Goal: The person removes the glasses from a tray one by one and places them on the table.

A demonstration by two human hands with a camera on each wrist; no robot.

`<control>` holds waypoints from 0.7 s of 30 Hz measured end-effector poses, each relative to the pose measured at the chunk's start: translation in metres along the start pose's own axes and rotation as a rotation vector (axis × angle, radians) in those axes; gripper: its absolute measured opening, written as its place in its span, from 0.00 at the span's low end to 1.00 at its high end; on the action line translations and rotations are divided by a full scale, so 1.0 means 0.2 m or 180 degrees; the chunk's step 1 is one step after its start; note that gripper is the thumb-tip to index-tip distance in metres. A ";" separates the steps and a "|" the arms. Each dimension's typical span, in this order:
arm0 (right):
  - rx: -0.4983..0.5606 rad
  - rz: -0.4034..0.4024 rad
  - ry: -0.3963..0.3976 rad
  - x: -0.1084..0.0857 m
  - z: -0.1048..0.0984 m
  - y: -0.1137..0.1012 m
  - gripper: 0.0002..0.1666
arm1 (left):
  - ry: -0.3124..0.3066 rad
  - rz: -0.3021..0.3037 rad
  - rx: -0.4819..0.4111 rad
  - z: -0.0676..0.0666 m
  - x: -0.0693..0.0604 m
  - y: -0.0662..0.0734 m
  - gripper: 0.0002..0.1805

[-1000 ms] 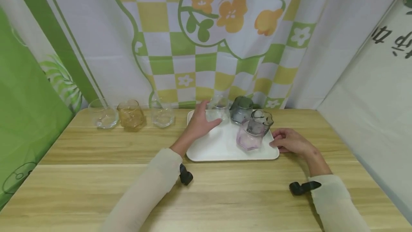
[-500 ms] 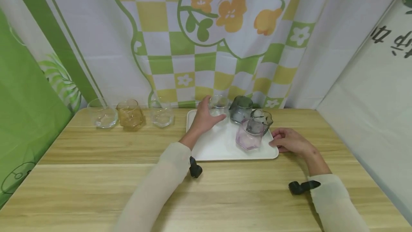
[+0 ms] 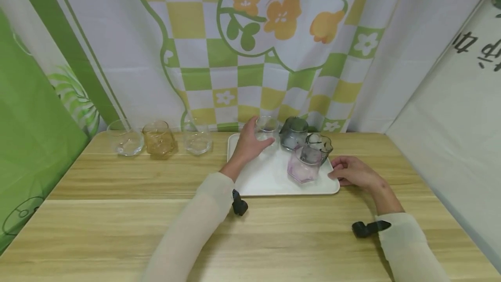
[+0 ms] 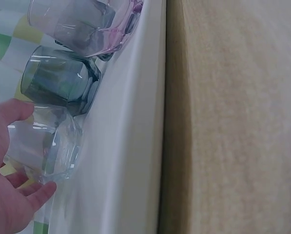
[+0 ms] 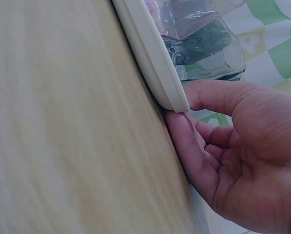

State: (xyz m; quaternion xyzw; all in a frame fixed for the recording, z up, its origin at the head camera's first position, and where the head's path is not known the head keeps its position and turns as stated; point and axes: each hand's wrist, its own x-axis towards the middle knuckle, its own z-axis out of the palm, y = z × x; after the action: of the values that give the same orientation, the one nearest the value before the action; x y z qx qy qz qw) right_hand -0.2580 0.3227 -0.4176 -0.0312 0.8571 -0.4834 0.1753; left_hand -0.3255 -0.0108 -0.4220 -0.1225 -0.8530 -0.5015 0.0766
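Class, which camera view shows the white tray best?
The head view: most of the white tray shows, surface and rim. The left wrist view has only a close stretch; the right wrist view, an edge held by the right hand.

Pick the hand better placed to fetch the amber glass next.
Left, probably: the left hand, though around a clear glass, is nearer the amber glass. The right hand pinches the white tray at its right end, farther away.
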 end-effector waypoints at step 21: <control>0.0010 -0.0045 0.0013 0.01 0.00 0.01 0.25 | 0.0251 0.0093 0.0022 -0.05 -0.07 0.04 0.46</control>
State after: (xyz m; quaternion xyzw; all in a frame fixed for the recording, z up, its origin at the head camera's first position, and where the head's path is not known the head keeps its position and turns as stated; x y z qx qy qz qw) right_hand -0.2593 0.3231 -0.4207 -0.0361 0.8564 -0.4860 0.1702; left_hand -0.3087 -0.0179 -0.4141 -0.1148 -0.8492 -0.5018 0.1179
